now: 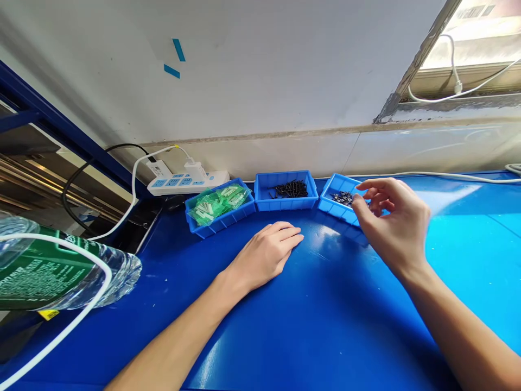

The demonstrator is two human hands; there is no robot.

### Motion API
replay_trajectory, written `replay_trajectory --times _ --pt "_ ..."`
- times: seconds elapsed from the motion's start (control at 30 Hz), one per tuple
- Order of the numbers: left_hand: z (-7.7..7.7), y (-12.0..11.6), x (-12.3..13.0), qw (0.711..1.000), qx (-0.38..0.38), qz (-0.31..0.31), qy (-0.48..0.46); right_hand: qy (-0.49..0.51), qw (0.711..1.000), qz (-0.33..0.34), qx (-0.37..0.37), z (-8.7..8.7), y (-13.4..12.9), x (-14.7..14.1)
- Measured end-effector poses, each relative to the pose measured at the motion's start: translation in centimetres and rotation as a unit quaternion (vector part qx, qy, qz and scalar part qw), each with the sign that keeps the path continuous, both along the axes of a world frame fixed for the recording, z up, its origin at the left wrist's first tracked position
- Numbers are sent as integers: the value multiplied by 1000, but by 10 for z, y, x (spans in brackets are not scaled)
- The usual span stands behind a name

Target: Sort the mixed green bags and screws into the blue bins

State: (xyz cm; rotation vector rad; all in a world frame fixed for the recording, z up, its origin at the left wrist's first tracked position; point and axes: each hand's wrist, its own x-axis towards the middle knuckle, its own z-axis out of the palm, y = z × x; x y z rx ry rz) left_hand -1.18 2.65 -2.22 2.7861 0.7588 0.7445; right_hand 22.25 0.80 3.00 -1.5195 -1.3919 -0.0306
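My left hand (266, 252) lies palm down on the blue table, its fingers stretched out and nothing visible in them. Over the right-hand blue bin (331, 206) hovers my right hand (393, 217); its thumb and index fingertip are a little apart, the other fingers curled. I see nothing between them. Small dark metallic parts (342, 197) lie in that bin, partly covered by the hand. The middle blue bin (285, 204) holds a heap of black screws (291, 189). Green plastic bags with pale pieces (220, 203) fill the left blue bin (228, 221).
Behind the left bin, a white power strip (187, 183) has plugs and cables in it. A large clear bottle with a green label (52, 269) lies at the left, a white cable (106, 277) crossing it. The wall (260, 81) rises behind the bins.
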Motion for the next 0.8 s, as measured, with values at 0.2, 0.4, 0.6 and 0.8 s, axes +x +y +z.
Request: replay_trajectory --times 0.2,0.4,0.6,0.8 --pt "2 1 -2 1000 4 12 -14 -29 997 74 23 -3 -5 -14" --pt "10 2 -6 999 -4 35 0 -13 995 100 15 -7 -5 -17" --pt "11 6 -12 999 -14 45 -6 4 994 106 2 -7 -5 -17" --pt "6 9 -12 999 -19 45 -24 9 994 106 -3 -8 -5 -18"
